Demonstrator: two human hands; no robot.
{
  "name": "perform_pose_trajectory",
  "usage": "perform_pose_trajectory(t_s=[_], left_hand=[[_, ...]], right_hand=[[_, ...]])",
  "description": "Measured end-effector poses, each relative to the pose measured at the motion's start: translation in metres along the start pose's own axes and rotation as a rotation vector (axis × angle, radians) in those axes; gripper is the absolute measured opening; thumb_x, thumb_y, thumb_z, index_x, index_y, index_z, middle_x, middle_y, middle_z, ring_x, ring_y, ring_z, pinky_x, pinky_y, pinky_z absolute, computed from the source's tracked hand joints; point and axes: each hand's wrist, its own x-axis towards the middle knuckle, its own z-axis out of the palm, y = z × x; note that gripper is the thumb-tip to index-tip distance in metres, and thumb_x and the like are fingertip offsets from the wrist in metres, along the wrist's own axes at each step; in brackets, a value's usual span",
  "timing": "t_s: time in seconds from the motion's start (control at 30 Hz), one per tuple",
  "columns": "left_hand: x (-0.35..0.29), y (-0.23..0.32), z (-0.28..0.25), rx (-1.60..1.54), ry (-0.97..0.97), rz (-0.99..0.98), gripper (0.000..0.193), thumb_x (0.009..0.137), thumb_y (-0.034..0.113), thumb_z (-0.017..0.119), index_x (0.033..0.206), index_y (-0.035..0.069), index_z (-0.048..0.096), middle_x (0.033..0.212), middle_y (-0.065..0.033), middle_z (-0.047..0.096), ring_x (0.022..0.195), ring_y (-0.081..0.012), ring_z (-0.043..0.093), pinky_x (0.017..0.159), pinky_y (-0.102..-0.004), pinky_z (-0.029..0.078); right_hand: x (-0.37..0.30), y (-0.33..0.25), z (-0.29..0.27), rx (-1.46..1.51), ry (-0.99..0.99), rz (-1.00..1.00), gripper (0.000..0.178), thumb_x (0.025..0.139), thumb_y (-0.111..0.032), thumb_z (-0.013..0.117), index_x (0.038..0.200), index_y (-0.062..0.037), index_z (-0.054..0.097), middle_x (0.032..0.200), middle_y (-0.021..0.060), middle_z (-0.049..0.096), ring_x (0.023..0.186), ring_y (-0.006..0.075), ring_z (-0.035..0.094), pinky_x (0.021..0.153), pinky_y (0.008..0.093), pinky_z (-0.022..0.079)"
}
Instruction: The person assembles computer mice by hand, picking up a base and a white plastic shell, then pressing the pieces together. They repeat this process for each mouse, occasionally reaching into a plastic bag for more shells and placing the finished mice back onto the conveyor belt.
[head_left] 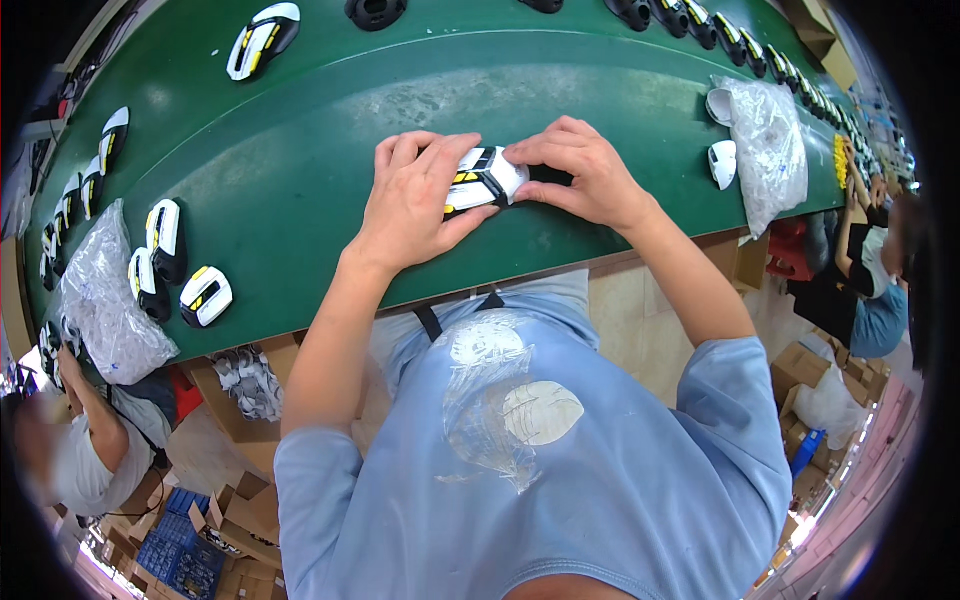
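Observation:
In front of me at the table's near side is a white, black and yellow plastic casing, shaped like a computer mouse. My left hand wraps over its left end, fingers on the far side and thumb along the near edge. My right hand pinches the rounded white right end between thumb and fingers. The casing lies low, at or just above the green tabletop; I cannot tell whether it touches. Its left end is hidden under my left palm.
Similar casings stand at the left, with a clear plastic bag beside them. Another bag and a white shell lie at the right. Along the far side runs a row of casings. People work at both sides.

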Motion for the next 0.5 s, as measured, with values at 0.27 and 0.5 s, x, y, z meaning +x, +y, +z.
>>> perform_pose_trajectory(t_s=[0.27,0.5], left_hand=[[0.009,0.003,0.008,0.039,-0.013,0.060,0.075,0.079,0.053,0.092,0.138,0.013,0.068,0.131,-0.0034,0.072,0.127,-0.0316,0.059,0.110,-0.0498,0.040],[0.013,0.004,0.011,0.065,0.033,0.040,0.061,0.080,0.045,0.093,0.128,0.014,0.072,0.127,-0.0027,0.075,0.121,-0.0336,0.062,0.105,-0.0489,0.043]], right_hand=[[0.003,0.007,0.005,0.068,-0.102,0.037,0.042,0.087,-0.026,0.091,0.122,-0.0072,0.080,0.119,0.0060,0.081,0.096,0.0281,0.073,0.086,0.0406,0.057],[0.014,0.003,-0.001,0.143,-0.114,0.164,0.031,0.090,-0.036,0.089,0.109,-0.0129,0.082,0.090,0.0048,0.076,0.075,0.0254,0.065,0.070,0.0370,0.053]])
